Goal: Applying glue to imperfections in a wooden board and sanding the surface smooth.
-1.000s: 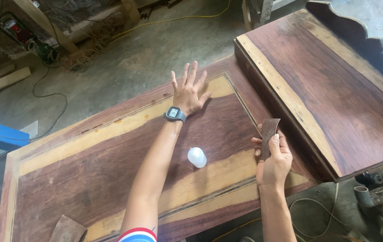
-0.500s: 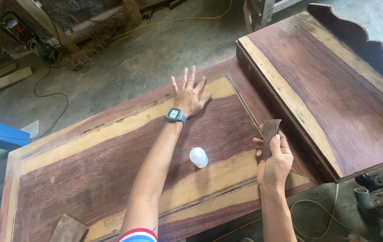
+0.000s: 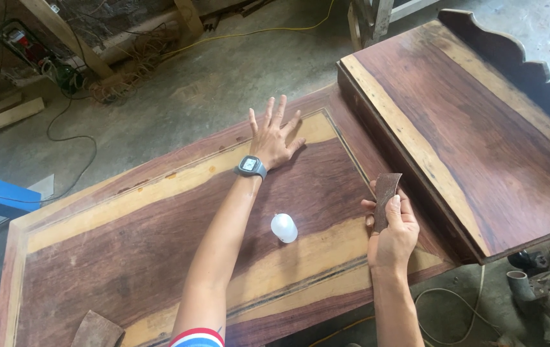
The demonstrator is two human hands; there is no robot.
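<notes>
Clearly the thing in hand is the sheet of sandpaper (image 3: pixel 386 196), a brown, slightly curled rectangle that I see pinched upright in the right hand (image 3: pixel 392 238), thumb on its near face and the other fingers behind it, just above the right end of the wooden panel (image 3: pixel 133 244). I judge it light, thin and floppy, rough on one side, so it is best gripped low across its width, as it is now, where it will not fold over. It tears rather than breaks.

The left hand (image 3: pixel 273 138) lies flat on the panel's far side, fingers spread and released, holding nothing; a grey wristwatch (image 3: pixel 250 166) sits on that wrist.

Between the two arms a small white plastic bottle (image 3: pixel 284 227) lies on the wood, smooth and rounded, likely to roll.

The panel is dark reddish hardwood with pale yellow streaks and a framed border, stiff and surely heavy. A second slab (image 3: pixel 480 135) of the same wood overlaps its right end. Another scrap of sandpaper (image 3: pixel 97 329) rests near the lower left corner. Cables trail across the concrete floor (image 3: pixel 178 96).
</notes>
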